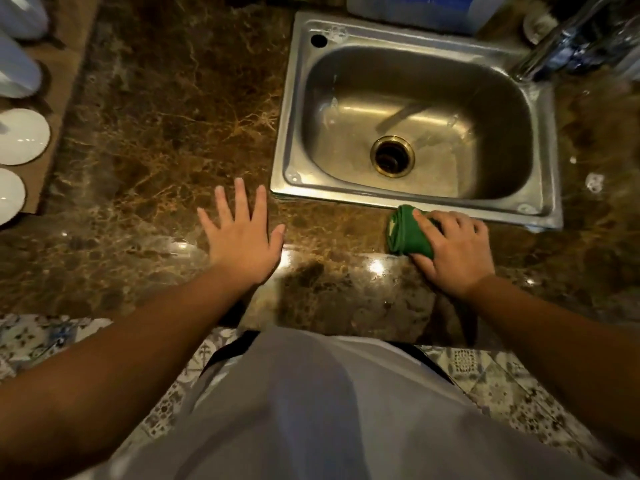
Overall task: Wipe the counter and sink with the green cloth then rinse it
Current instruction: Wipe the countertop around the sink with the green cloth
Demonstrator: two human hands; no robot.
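A home kitchen; steel sink (415, 116) set in marble counter (156, 133)

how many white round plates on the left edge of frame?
2 clear: one white plate mid-left, another just below it, both cut by the frame. Two pale shapes above are too blurred to tell; more may lie out of view.

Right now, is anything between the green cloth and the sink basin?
Nothing visible. The right hand presses the green cloth on the counter beside the sink's front rim; the basin beyond looks empty.

Your right hand (453, 252) covers the right part of the green cloth (408, 237). At far right the tap (568, 39) is a blur, and the left edge cuts off the white plates (20, 136).
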